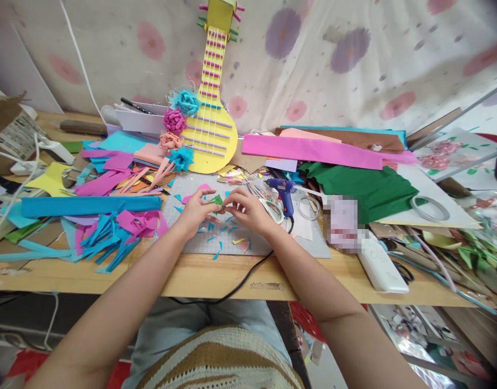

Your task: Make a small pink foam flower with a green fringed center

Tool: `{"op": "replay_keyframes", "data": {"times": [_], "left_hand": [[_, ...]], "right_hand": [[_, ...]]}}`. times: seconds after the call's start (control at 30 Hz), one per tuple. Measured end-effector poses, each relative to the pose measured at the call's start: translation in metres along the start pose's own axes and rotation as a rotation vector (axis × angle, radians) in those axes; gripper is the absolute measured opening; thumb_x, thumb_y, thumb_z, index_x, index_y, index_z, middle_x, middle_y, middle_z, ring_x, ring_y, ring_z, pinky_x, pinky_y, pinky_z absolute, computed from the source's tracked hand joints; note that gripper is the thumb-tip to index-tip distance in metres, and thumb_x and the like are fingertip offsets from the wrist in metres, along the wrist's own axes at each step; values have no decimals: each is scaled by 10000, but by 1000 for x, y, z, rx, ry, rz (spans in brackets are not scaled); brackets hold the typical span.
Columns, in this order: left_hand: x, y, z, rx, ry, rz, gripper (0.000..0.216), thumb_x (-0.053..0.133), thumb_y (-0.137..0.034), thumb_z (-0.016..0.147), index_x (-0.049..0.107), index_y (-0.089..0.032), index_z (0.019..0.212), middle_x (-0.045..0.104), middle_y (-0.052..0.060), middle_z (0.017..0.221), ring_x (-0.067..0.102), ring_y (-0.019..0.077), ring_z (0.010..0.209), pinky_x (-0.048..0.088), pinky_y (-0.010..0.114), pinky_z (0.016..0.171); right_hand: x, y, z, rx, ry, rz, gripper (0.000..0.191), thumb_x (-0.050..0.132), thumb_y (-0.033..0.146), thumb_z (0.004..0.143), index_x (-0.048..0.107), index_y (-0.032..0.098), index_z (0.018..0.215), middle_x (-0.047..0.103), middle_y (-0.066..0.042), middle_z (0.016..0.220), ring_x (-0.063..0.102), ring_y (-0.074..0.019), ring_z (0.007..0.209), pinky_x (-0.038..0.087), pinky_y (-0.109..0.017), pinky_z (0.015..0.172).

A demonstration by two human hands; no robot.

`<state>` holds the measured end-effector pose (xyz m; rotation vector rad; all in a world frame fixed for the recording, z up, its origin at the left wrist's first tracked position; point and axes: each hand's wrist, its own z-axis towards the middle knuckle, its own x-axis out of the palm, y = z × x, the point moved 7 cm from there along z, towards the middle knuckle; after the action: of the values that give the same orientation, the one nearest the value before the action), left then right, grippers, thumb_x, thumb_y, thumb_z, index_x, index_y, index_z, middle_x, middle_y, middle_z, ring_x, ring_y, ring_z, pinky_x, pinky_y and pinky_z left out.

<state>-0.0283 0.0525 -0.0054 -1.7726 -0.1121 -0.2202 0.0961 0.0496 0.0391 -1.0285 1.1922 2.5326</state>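
Observation:
Over a grey cutting mat (232, 240) both my hands pinch a small green paper piece (216, 201). My left hand (195, 210) grips it from the left, fingers curled. My right hand (248, 210) grips it from the right with thumb and forefinger. Blue and pink paper scraps lie scattered on the mat under my hands. Scissors (268, 205) and a blue glue gun (284, 193) lie just right of my right hand.
A yellow paper guitar (212, 108) with paper flowers leans on the back cloth. Rolled blue paper (90, 205), pink (309, 150) and green sheets (362, 186), cut strips (119, 232), a tape ring (430, 208) and a white remote (382, 265) crowd the wooden table (200, 275).

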Motion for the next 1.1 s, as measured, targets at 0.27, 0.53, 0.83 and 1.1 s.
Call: {"op": "replay_keyframes", "data": {"times": [0.27, 0.53, 0.83, 1.1], "left_hand": [[5, -2, -2, -3, 95, -36, 508, 698, -199, 569, 514, -156, 1040, 651, 18, 683, 659, 194, 649, 486, 234, 447], [1, 2, 0, 1, 7, -69, 535, 738, -192, 551, 458, -165, 1007, 652, 14, 662, 645, 172, 618, 510, 257, 491], [2, -3, -2, 16, -18, -100, 575, 718, -157, 515, 427, -162, 1011, 628, -18, 619, 616, 142, 572, 505, 247, 498], [4, -8, -3, 117, 10, -66, 646, 743, -253, 529, 421, -172, 1083, 573, -49, 617, 615, 149, 617, 506, 264, 529]], "right_hand": [[-5, 3, 0, -41, -25, -31, 90, 529, 206, 829, 619, 203, 837, 554, -28, 849, 503, -98, 674, 431, -241, 613], [-2, 3, 0, -39, -6, -17, 82, 528, 207, 826, 608, 188, 816, 545, -23, 820, 508, -86, 639, 430, -238, 597], [0, -1, 0, 43, -46, 21, 97, 530, 252, 823, 585, 179, 791, 519, -12, 788, 486, -85, 632, 422, -232, 587], [1, -8, 3, 145, -81, 50, 69, 557, 243, 776, 582, 181, 760, 533, -9, 756, 498, -102, 661, 416, -226, 566]]}}
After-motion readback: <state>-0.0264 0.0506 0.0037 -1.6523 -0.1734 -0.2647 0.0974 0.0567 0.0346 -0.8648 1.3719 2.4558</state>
